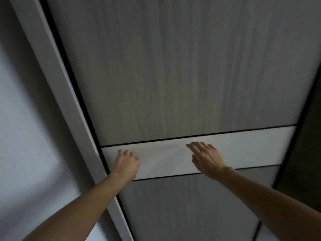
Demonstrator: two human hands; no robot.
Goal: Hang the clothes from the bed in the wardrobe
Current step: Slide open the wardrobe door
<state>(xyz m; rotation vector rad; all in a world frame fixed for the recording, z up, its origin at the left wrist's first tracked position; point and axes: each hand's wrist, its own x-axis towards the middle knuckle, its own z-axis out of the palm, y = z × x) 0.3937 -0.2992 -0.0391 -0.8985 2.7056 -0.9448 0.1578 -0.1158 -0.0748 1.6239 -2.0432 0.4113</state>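
Grey wood-grain panels make up the wardrobe door (173,75), which fills the view above and below the fingers. A white band (163,159) crosses the door directly under both hands. The left hand (126,164) rests on the band with its fingers (126,152) curled in, knuckles up, and nothing visible in their hold. The right hand (206,159) lies on the same band, well to the right of the left fingers, with its fingers (194,146) straight, slightly spread and pointing up and to the left. Just left of the left fingers runs a pale frame post (52,66), with a wall (17,119) beyond it. Far right of the right fingers is a dark opening (302,145).
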